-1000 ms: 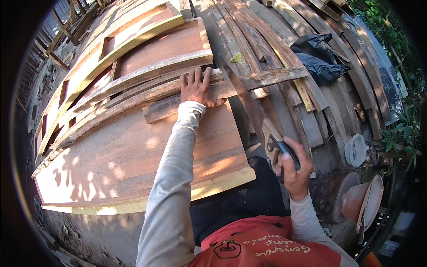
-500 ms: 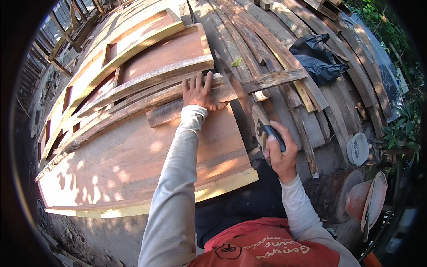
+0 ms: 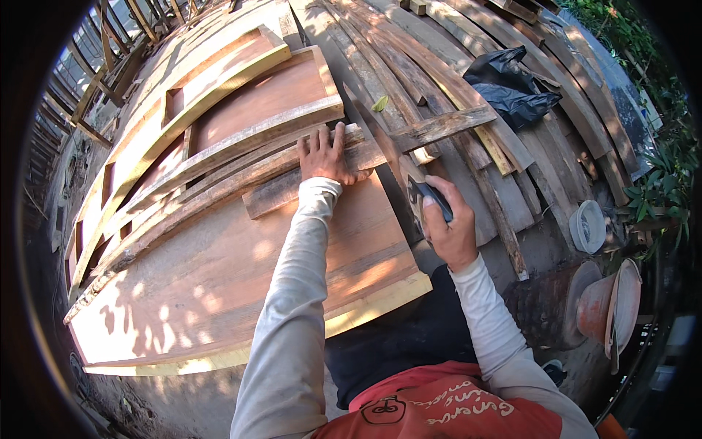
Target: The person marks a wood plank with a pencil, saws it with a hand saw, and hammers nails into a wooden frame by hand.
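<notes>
My right hand is closed round the dark grip of a handsaw. The saw's long blade slants away from me across a wooden board, whose left part rests on a framed plywood panel. On the blade's far right side, a length of wood continues in about the same line. Fingers spread, my left hand lies flat on the board and on the rough batten beside it, left of the blade. The cutting edge's contact with the wood is hard to make out.
Another panel with wooden ribs lies beyond the batten. Several long planks are stacked to the right, with a black plastic bag on them. A white tub and a reddish bucket-like container stand at the right.
My right hand and the saw have moved forward and slightly left, with the blade sliding farther along past the board. My left hand stays in place on the wood. The view has shifted a little.
</notes>
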The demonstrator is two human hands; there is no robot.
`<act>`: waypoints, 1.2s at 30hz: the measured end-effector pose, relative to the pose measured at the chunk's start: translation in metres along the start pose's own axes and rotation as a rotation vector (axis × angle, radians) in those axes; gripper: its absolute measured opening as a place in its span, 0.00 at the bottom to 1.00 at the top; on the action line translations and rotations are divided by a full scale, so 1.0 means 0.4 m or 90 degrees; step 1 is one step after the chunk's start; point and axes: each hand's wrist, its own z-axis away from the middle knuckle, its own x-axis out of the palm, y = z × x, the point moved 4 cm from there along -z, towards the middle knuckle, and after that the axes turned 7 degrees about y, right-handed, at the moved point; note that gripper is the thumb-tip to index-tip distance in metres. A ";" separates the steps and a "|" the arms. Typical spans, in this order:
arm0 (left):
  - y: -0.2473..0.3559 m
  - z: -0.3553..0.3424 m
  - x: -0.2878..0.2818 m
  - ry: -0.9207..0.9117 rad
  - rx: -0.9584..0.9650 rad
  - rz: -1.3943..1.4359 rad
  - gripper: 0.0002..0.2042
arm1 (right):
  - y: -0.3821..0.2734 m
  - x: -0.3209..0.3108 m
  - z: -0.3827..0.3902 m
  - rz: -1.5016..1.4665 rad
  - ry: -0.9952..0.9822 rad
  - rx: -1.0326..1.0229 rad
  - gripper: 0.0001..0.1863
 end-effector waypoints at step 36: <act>-0.033 -0.002 -0.018 -0.010 -0.007 -0.011 0.64 | -0.120 -0.247 0.294 -0.033 -0.028 0.124 0.19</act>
